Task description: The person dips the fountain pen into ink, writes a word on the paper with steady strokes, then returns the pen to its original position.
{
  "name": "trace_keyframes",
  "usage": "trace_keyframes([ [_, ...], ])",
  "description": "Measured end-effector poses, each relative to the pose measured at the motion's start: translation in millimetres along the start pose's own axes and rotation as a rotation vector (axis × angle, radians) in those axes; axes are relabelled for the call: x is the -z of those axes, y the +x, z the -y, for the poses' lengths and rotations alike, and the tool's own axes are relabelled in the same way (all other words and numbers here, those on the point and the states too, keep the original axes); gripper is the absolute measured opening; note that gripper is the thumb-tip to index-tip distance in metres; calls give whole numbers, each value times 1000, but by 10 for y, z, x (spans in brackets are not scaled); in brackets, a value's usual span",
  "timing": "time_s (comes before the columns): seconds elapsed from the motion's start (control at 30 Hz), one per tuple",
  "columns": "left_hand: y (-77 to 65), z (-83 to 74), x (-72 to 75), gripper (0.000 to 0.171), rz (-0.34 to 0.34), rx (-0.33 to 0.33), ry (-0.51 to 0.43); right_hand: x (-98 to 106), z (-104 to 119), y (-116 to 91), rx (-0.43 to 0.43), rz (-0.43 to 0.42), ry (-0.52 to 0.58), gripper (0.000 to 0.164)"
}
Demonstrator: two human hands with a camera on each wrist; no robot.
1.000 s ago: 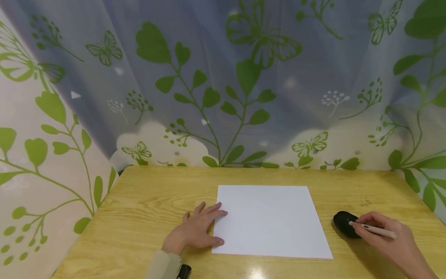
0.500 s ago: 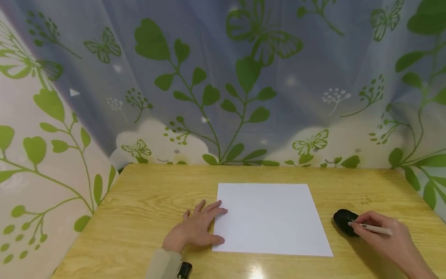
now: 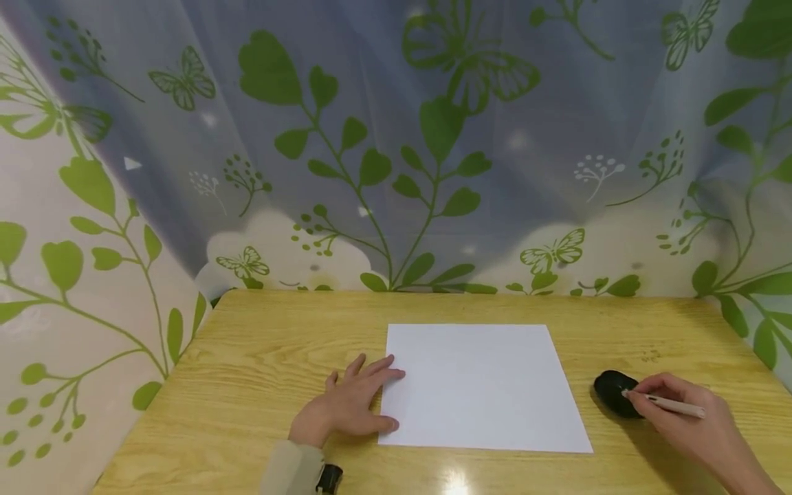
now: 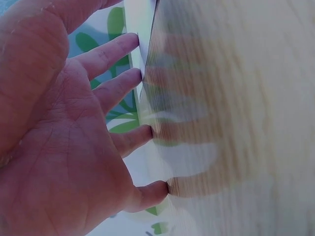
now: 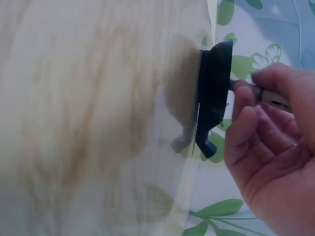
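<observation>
Right hand: (image 3: 699, 419) fingers curled in, thumb and fingertips clamped on a pen near its front end.
Pen: (image 3: 677, 405) one, pale, with a dark band seen from the right wrist; its front end meets the top of a black rounded object, and whether it only touches or sits in it I cannot tell.
Black rounded object: (image 3: 612, 390) one, lying to the right of the paper and apart from it; the right wrist view shows a short bent arm at one end.
Left hand: (image 3: 349, 402) fingers spread well apart and clasping nothing; thumb tip and index tip rest on the paper's left edge, the other fingertips lie just beside it.
Paper: (image 3: 482, 385) one blank white sheet, flat, between the two hands.
Since half a second ago: right hand and pen sit very slightly further right in the head view; left hand, paper and black object keep their places on the table.
Left wrist: one pale sleeve, (image 3: 291, 471) one black band (image 3: 329, 479) beside it.
Table: (image 3: 260, 344) one, yellow wood grain, a bright glare spot at the near edge.
Backdrop: patterned curtain (image 3: 346, 137) behind, blue-grey and white, with green leaves and butterflies.
</observation>
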State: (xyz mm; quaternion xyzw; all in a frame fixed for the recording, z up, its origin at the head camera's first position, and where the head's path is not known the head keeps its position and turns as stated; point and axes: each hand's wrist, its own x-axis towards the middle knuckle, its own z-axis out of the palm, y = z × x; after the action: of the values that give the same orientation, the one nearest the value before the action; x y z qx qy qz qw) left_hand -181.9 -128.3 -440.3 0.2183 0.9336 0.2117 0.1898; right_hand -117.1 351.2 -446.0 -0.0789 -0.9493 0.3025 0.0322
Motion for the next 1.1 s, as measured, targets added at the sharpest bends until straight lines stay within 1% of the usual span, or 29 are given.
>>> trace_keyframes([
  [0.13,-13,16,-3,71,-8,-12,-10,-4,59,3,-23,-69,51,38],
  [0.17,-12,17,-8,71,-10,-14,-16,-4,75,4,-24,-83,78,38],
  [0.33,-10,13,-7,71,-20,-13,-22,-35,172,12,3,-129,186,36],
  [0.47,-3,-5,6,74,-23,-6,-20,-44,249,21,48,-125,302,31],
  [0.53,-6,-13,9,75,-21,-1,-18,-46,286,31,62,-99,355,28],
  [0.67,-20,-24,10,75,-11,6,-23,-84,375,54,86,-65,426,25],
  [0.87,-18,-33,28,74,-2,10,-32,-172,530,66,135,-74,494,24],
  [0.97,-10,-35,31,75,6,8,-34,-217,595,55,133,-77,516,24],
  [1.1,6,-31,25,75,3,13,-34,-282,669,44,112,-55,540,26],
])
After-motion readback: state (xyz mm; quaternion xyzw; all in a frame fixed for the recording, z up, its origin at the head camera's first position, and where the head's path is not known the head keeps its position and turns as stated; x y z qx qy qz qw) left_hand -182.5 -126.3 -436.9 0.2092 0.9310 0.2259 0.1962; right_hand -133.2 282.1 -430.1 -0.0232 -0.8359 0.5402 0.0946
